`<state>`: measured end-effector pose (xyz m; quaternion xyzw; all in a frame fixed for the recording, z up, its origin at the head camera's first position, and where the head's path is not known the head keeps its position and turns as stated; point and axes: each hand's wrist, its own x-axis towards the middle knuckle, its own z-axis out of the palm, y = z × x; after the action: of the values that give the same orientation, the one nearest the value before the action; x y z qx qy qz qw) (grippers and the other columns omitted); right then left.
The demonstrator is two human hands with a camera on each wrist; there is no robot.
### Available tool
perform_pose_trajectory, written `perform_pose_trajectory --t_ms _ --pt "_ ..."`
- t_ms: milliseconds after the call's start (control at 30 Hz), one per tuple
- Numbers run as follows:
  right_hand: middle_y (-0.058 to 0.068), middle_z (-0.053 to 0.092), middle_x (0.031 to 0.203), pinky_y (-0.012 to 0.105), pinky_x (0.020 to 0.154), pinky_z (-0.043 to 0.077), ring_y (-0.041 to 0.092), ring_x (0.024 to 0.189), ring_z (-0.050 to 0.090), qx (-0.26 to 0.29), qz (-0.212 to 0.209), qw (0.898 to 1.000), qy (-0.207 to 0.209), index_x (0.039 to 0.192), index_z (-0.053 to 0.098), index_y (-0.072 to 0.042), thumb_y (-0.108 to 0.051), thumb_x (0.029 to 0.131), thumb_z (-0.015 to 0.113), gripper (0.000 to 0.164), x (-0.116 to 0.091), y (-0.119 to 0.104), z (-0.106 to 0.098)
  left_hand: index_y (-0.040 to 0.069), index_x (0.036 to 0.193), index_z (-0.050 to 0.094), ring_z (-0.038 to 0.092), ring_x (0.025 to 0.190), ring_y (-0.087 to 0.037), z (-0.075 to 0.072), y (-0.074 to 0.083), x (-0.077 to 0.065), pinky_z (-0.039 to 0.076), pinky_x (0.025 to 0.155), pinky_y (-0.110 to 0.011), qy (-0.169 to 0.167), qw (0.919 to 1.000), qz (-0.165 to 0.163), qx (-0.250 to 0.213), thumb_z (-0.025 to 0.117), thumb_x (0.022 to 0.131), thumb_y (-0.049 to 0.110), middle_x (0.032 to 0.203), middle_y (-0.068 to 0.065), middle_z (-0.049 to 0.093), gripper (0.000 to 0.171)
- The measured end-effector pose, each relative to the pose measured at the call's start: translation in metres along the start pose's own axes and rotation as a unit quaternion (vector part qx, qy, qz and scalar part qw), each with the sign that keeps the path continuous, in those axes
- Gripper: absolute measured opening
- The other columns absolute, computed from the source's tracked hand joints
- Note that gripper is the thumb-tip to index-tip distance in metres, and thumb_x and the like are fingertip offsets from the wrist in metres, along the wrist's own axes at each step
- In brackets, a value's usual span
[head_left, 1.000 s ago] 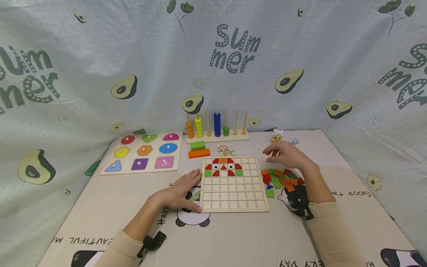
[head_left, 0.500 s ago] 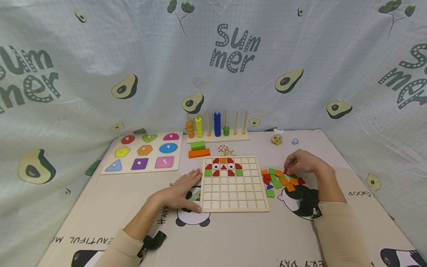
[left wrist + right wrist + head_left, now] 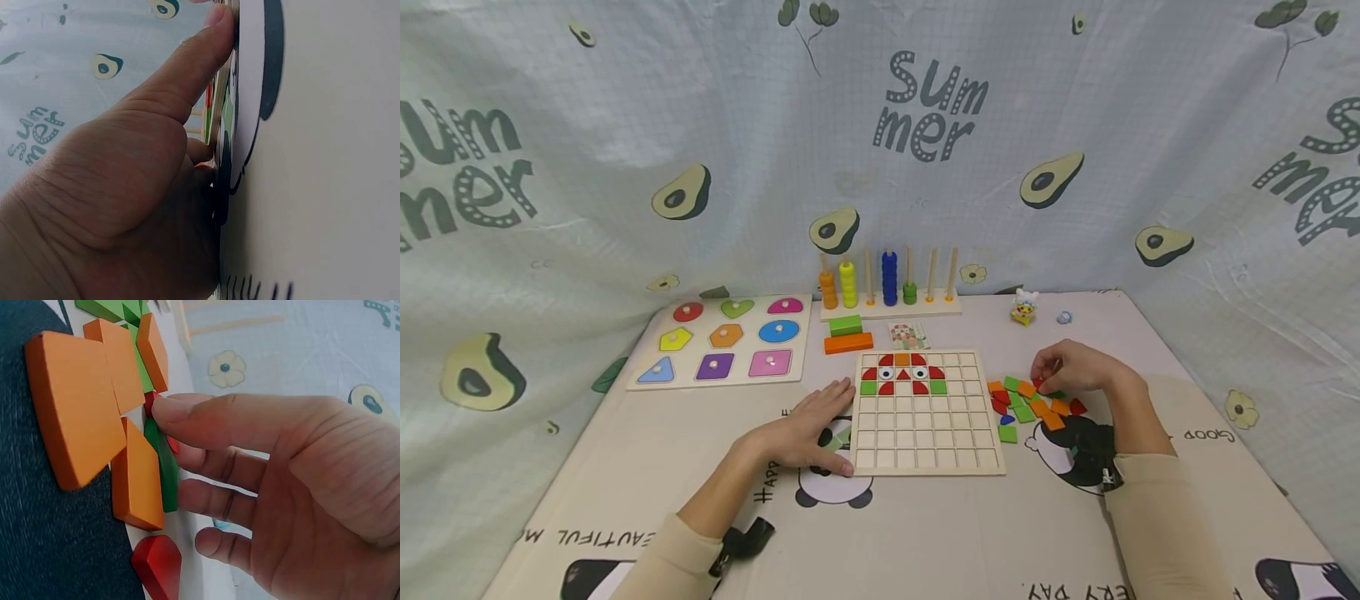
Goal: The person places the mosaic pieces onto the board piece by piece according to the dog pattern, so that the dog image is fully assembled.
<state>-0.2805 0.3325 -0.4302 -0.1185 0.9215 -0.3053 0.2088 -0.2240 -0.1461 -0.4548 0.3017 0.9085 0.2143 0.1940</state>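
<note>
My left hand (image 3: 805, 429) lies with fingers straight along the left edge of a wooden grid board (image 3: 925, 433), its thumb at the lower left corner. In the board's upper rows sit red, green and orange tiles and two eye tiles forming a face pattern. Over the pile of loose tiles to the right of the board, my right hand (image 3: 1075, 367) pinches a small red tile (image 3: 149, 403) between thumb and fingers. Much of that tile is hidden behind the thumb. A dark green tile (image 3: 164, 469) and orange tiles (image 3: 75, 406) lie close by the fingertips.
A shape puzzle board (image 3: 700, 379) lies at the left. Behind the grid board are an orange block (image 3: 848, 343), a green block (image 3: 846, 325), a pattern card (image 3: 908, 336) and a peg stand with rings (image 3: 891, 311). A small figurine (image 3: 1023, 307) stands back right.
My right hand has come down from above the right edge of the board to the tile pile, then shifted slightly left with a red tile at its fingertips. My left hand stays put.
</note>
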Motion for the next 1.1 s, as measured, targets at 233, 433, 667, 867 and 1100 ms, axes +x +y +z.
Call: perform_pose_trajectory --t_ms 233,433,667,867,1100 --pt "0.008 0.061 0.084 0.035 0.068 0.050 0.025 0.076 0.055 0.038 -0.021 0.999 -0.006 0.092 0.062 -0.005 -0.001 0.081 0.072 0.016 0.001 0.000 0.001 0.019 0.156 0.007 -0.003 0.148 -0.018 -0.001 0.001 -0.001 0.002 0.120 -0.043 0.001 1.0000 0.003 0.004 0.072 0.069 0.067 0.162 0.002 0.000 0.118" --pt "0.008 0.066 0.088 0.033 0.073 0.054 0.027 0.080 0.060 0.070 -0.092 0.992 0.056 0.093 0.064 -0.007 -0.005 0.087 0.068 0.008 0.002 -0.020 -0.003 0.019 0.156 0.008 -0.003 0.148 -0.019 0.000 0.000 -0.001 0.003 0.120 -0.045 0.002 1.0000 0.002 0.004 0.072 0.069 0.066 0.162 0.002 0.001 0.118" --pt "0.010 0.069 0.092 0.048 0.077 0.056 0.032 0.080 0.065 0.122 -0.206 0.970 0.041 0.099 0.070 -0.009 -0.013 0.090 0.068 0.010 0.026 -0.089 0.020 0.021 0.156 0.006 -0.005 0.148 -0.015 0.001 -0.001 0.000 0.002 0.120 -0.043 -0.001 1.0000 -0.004 0.006 0.071 0.069 0.069 0.162 0.004 -0.002 0.119" --pt "0.003 0.070 0.091 0.041 0.070 0.057 0.022 0.077 0.067 0.078 -0.238 0.968 -0.020 0.098 0.073 -0.009 -0.007 0.088 0.069 0.011 0.058 -0.143 0.064 0.020 0.156 0.005 -0.005 0.147 -0.015 -0.001 -0.001 -0.001 0.002 0.120 -0.043 -0.003 1.0000 -0.001 0.003 0.071 0.069 0.068 0.162 0.003 -0.002 0.119" --pt "-0.005 0.069 0.078 0.023 0.067 0.054 0.008 0.070 0.063 -0.028 -0.273 0.961 -0.036 0.089 0.075 -0.008 -0.005 0.084 0.072 0.007 0.082 -0.190 0.109 0.021 0.156 0.005 -0.005 0.147 -0.014 -0.002 -0.001 -0.001 0.001 0.120 -0.044 -0.005 1.0000 0.001 0.003 0.069 0.069 0.070 0.162 0.004 -0.002 0.118"
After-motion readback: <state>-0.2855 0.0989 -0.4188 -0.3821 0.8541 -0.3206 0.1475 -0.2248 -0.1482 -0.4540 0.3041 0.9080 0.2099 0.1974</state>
